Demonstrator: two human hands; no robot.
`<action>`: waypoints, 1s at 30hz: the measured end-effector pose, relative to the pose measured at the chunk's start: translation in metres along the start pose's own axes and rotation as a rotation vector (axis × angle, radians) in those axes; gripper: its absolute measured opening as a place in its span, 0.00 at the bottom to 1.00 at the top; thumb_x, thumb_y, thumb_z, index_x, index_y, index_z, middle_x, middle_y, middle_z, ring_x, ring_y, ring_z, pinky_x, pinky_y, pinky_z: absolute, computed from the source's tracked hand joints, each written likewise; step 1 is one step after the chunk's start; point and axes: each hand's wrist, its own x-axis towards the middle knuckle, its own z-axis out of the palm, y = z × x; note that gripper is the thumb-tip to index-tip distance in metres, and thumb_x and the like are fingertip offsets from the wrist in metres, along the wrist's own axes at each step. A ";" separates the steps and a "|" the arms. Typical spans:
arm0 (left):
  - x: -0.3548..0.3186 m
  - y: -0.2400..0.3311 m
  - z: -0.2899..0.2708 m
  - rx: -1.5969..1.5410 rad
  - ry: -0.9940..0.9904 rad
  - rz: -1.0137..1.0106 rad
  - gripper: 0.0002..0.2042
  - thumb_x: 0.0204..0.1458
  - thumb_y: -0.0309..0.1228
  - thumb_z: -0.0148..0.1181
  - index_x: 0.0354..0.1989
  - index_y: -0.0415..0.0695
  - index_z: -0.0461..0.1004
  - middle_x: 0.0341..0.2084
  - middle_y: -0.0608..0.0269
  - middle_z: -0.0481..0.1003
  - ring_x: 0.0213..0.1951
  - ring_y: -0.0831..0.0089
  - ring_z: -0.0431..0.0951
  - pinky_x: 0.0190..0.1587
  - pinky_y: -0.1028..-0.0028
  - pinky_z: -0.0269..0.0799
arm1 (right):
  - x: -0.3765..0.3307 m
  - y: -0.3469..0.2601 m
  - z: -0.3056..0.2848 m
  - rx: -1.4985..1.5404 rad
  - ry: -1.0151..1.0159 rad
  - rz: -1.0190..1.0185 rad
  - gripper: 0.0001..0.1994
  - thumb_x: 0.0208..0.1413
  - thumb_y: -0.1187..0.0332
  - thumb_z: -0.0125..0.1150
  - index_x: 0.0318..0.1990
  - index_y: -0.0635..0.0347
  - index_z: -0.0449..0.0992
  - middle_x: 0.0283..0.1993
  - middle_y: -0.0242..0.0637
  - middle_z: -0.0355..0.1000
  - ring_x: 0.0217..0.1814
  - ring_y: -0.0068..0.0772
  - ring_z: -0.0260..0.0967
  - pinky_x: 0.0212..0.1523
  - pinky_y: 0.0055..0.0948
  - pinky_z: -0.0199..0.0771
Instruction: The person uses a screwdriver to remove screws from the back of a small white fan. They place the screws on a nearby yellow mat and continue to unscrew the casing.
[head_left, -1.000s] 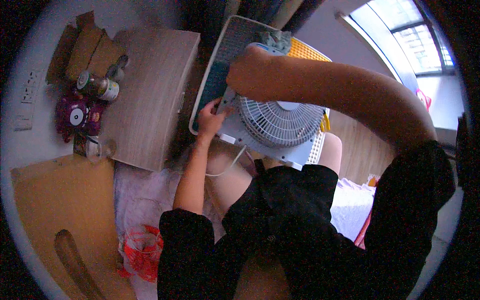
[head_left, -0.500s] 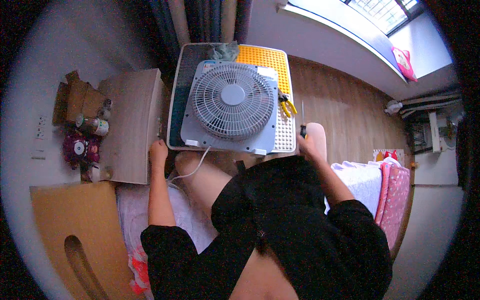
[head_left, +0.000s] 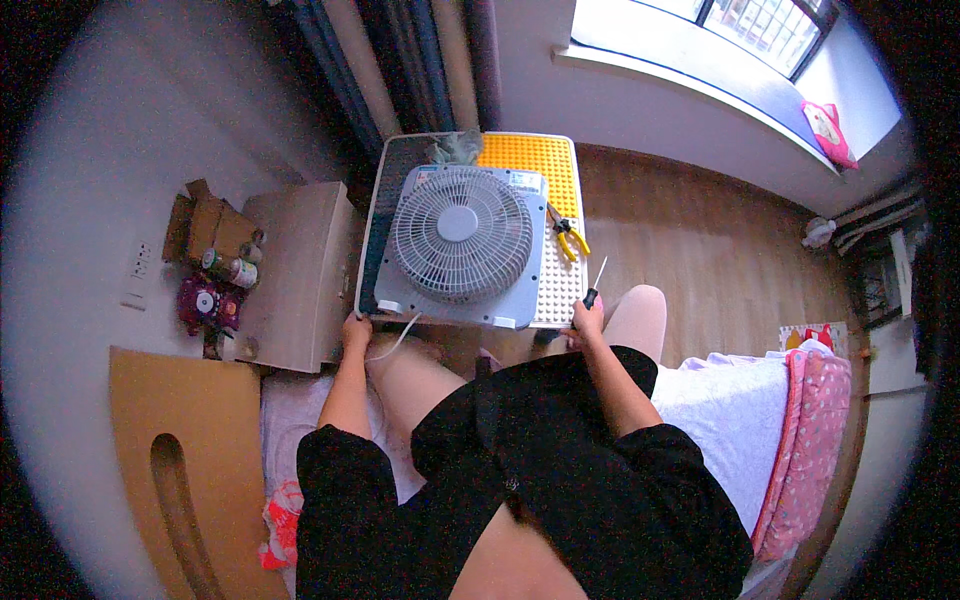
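A grey box fan point(head_left: 458, 225) lies flat on a small studded play table point(head_left: 560, 285), its round grille facing up. Its white cord point(head_left: 403, 338) hangs over the near edge. My left hand point(head_left: 356, 332) is closed at the table's near left corner, its fingertips partly hidden by the rim. At the near right corner, my right hand point(head_left: 588, 320) wraps round a screwdriver point(head_left: 593, 296) with a black handle, its shaft pointing up and away. Yellow-handled pliers point(head_left: 567, 236) rest on the tabletop right of the fan.
A crumpled clear plastic bag point(head_left: 456, 148) lies at the table's far edge. On the left stands a wooden cabinet point(head_left: 290, 270) with an opened cardboard box point(head_left: 215, 230) and jars. A large cardboard sheet point(head_left: 180, 470) is beside the bed point(head_left: 720, 390). Curtains hang behind the table.
My left hand has come from beside the cabinet to the table's corner. My right hand, with the screwdriver, has moved left to the near right corner. The view has shifted too.
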 end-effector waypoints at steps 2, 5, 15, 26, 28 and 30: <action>-0.013 0.017 -0.005 0.078 -0.003 -0.023 0.15 0.46 0.37 0.50 0.40 0.42 0.71 0.36 0.45 0.72 0.40 0.48 0.71 0.42 0.59 0.66 | 0.010 0.006 -0.002 0.085 -0.014 0.065 0.17 0.47 0.68 0.47 0.48 0.54 0.61 0.33 0.40 0.68 0.27 0.38 0.70 0.15 0.32 0.75; -0.030 0.049 0.008 0.154 -0.114 -0.076 0.16 0.45 0.40 0.51 0.40 0.46 0.72 0.36 0.47 0.72 0.40 0.49 0.71 0.42 0.59 0.66 | 0.043 0.030 -0.025 0.018 0.047 0.078 0.18 0.47 0.66 0.49 0.47 0.61 0.62 0.34 0.42 0.68 0.29 0.38 0.70 0.17 0.34 0.76; -0.014 0.027 -0.025 -0.876 -0.263 -0.254 0.11 0.51 0.32 0.48 0.39 0.42 0.70 0.18 0.64 0.67 0.22 0.68 0.68 0.26 0.72 0.66 | 0.056 0.013 -0.072 -0.188 -0.052 -0.039 0.14 0.48 0.68 0.51 0.41 0.65 0.63 0.32 0.40 0.68 0.29 0.32 0.70 0.23 0.27 0.75; -0.228 0.223 -0.092 -1.987 -1.136 -0.476 0.17 0.51 0.23 0.37 0.49 0.28 0.58 0.50 0.42 0.60 0.56 0.47 0.56 0.59 0.57 0.53 | -0.179 -0.122 -0.084 -0.025 -0.525 -0.453 0.06 0.46 0.70 0.57 0.29 0.59 0.66 0.23 0.28 0.64 0.25 0.19 0.62 0.27 0.18 0.61; -0.245 0.242 -0.068 -1.965 -1.214 -0.440 0.17 0.52 0.25 0.37 0.49 0.29 0.59 0.49 0.43 0.62 0.55 0.48 0.58 0.59 0.58 0.53 | -0.179 -0.106 -0.079 -0.093 -0.604 -0.604 0.13 0.43 0.75 0.59 0.38 0.62 0.66 0.32 0.31 0.69 0.35 0.23 0.67 0.39 0.23 0.67; -0.259 0.253 -0.056 -1.954 -1.240 -0.445 0.17 0.51 0.24 0.37 0.50 0.30 0.58 0.48 0.44 0.63 0.54 0.52 0.60 0.58 0.60 0.56 | -0.191 -0.107 -0.070 -0.251 -0.565 -0.754 0.15 0.42 0.74 0.60 0.40 0.62 0.66 0.33 0.39 0.70 0.36 0.31 0.69 0.38 0.26 0.68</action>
